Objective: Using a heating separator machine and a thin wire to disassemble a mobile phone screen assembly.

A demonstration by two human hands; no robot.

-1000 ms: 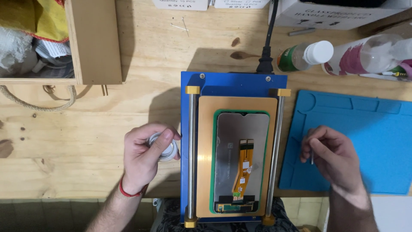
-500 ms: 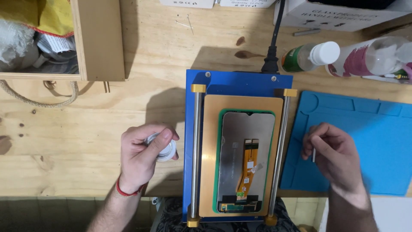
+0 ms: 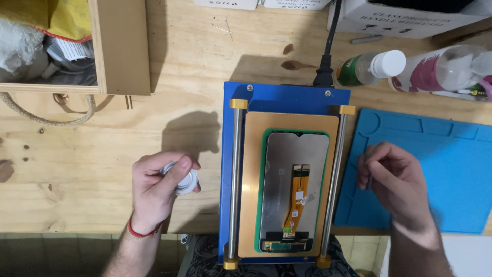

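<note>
White spool point(image 3: 183, 180) stays gripped in left hand point(image 3: 156, 192); right hand point(image 3: 397, 184) still pinches its thin tool point(image 3: 370, 179).

wooden box point(image 3: 123, 51), rope point(image 3: 46, 115), two bottles point(image 3: 374, 66) point(image 3: 441, 69), cardboard box point(image 3: 400, 18).

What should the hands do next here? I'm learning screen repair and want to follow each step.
Probably bring both hands in over the phone screen. The left hand has a grip on a small white spool beside the blue heating plate; the right hand pinches something thin over the blue mat. The screen lies face down, orange flex cable exposed, with neither hand touching it.
</note>
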